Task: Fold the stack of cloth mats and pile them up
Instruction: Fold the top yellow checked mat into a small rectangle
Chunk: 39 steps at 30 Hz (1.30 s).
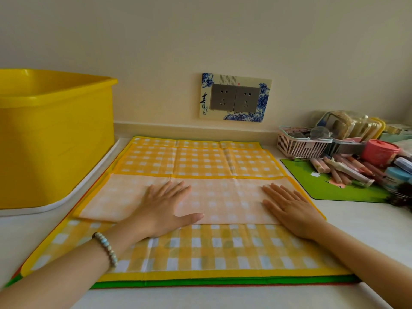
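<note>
A yellow-and-white checked cloth mat (196,160) lies on top of a flat stack on the white counter. Its near half is folded over, so a pale band showing the underside (223,201) runs across the middle. Beneath it lies another yellow checked mat (200,253), and green and red edges (223,283) of lower mats peek out at the front. My left hand (162,210) presses flat on the pale folded band, fingers straight. My right hand (292,210) lies flat on the band's right end, fingers straight.
A big yellow plastic tub (55,134) stands at the left on a white tray. At the right are a green mat (330,186), a pink basket (301,143), several pens (343,168) and jars. A wall socket (235,97) is behind.
</note>
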Tool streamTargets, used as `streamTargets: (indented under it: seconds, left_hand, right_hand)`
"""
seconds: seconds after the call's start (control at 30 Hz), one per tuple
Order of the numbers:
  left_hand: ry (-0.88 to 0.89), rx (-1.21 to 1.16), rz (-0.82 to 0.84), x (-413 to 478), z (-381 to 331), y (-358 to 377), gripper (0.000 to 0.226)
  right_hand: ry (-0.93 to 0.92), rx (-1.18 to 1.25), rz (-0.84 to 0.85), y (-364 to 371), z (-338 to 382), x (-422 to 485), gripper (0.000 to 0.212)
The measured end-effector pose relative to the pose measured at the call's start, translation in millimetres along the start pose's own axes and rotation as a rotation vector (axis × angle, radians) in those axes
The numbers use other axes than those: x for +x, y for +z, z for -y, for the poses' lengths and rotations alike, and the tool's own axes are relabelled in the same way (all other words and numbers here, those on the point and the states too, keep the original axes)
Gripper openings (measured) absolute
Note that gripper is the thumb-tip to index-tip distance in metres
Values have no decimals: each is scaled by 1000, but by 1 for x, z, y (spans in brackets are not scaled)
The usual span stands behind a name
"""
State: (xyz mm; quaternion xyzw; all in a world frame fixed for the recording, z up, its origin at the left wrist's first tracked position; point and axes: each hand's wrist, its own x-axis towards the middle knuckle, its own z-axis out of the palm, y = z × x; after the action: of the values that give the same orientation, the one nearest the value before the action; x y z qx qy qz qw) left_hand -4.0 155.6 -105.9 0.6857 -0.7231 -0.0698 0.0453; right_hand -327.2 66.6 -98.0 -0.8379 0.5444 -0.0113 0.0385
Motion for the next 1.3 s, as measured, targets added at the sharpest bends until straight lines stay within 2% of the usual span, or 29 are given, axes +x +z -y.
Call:
streamTargets:
  seconds: [0.13,0.2,0.37,0.5,0.83,1.13,1.3]
  left_hand:
    - [12,-8,-6,1,0,1,110]
    - [16,-18,2,1,1,2,102]
    - [23,-18,21,2,1,2,94]
    - [21,-8,22,2,-1,1,94]
    - [46,-24,53,-8,19,-5,83]
    - [-76,-29,71,-52,74,-19,70]
    - [-55,-113,85,-56,74,-27,80]
  right_hand:
    - [19,2,36,-4,1,1,58]
    - [11,46,50,-9,10,2,57]
    - [-271,172,18,-13,72,3,56]
    - [-355,191,33,-2,113,4,54]
    - [-326,113,71,5,114,1,66]
    - [-344,113,67,7,112,3,63]
    - [-340,115,76,6,113,4,64]
